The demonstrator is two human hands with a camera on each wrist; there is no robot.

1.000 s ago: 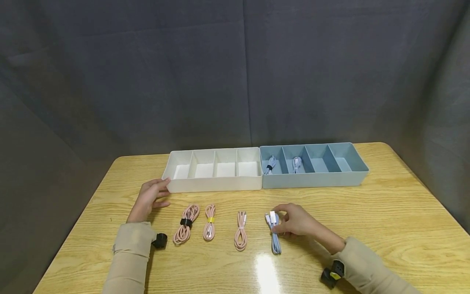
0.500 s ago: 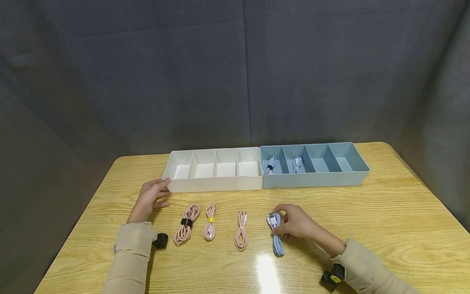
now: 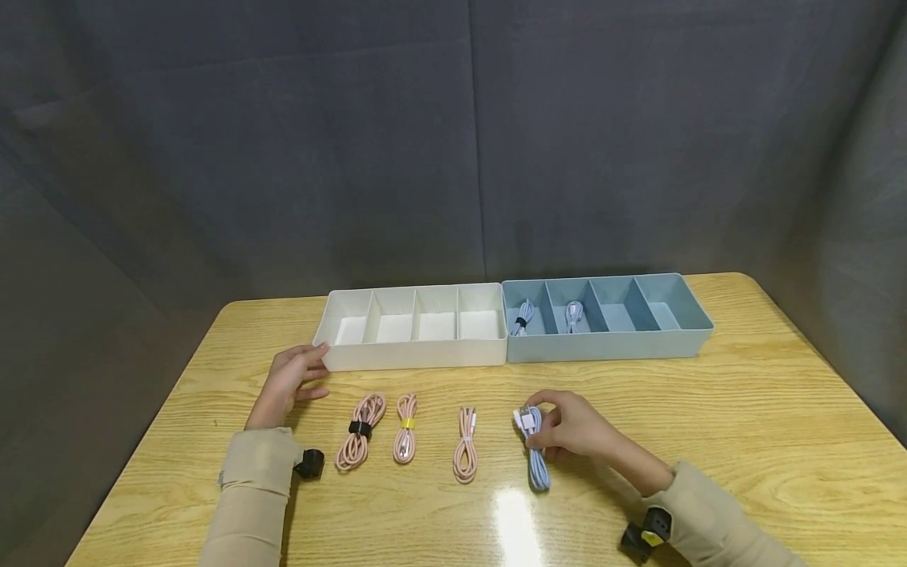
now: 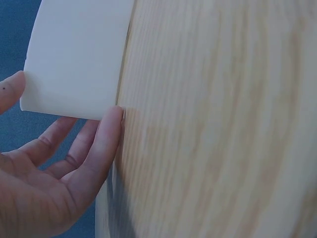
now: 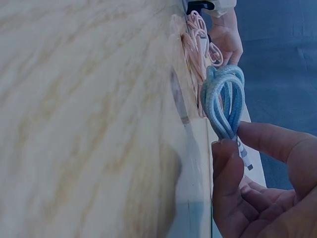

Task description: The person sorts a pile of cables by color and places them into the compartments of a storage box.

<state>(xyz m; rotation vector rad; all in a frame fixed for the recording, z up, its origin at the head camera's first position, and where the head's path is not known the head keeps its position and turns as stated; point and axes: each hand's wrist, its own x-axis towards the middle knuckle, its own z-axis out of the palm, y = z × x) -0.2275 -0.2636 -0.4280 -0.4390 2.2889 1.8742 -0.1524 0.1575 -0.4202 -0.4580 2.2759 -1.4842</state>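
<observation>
A person's right hand (image 3: 570,425) pinches a coiled blue USB cable (image 3: 538,471) over a wooden counter (image 3: 779,425) while, well apart from it, the left hand (image 3: 290,376) — fingers relaxed — touches the end of a four-compartment white tray (image 3: 418,356). Beside that, a blue tray (image 3: 605,346) holds a black-strapped blue cable (image 3: 526,312) in its leftmost compartment and a light-blue coil (image 3: 574,314) in the next. Between the hands lie a black-strapped pink cable (image 3: 352,450), a yellow-banded pink cable (image 3: 407,406) and another pink cable (image 3: 464,465).
</observation>
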